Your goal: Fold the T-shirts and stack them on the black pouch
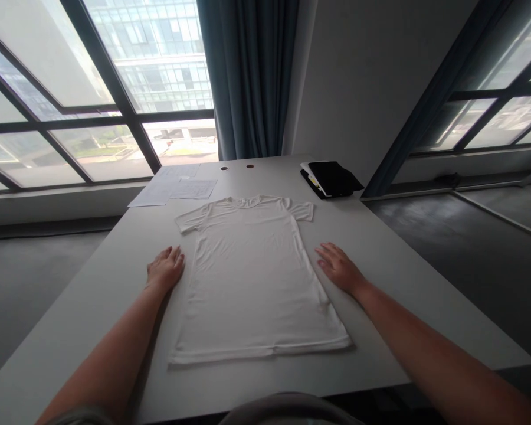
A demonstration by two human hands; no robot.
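A white short-sleeved T-shirt (252, 277) lies spread flat on the white table (380, 265), its collar toward the window and its hem toward me. Small wrinkles run across its front, and the right side edge is slightly rumpled. My left hand (165, 267) rests on the tabletop just left of the shirt, fingers stretched forward, holding nothing. On the other side, my right hand (337, 267) lies on the table close to the shirt's right edge, fingers extended and nothing in them.
Sheets of paper (194, 189) lie at the table's far left. A black folder (334, 179) with papers inside sits at the far right. Two small round items (250, 166) are near the back edge. Beyond stand a blue curtain (252, 77) and windows.
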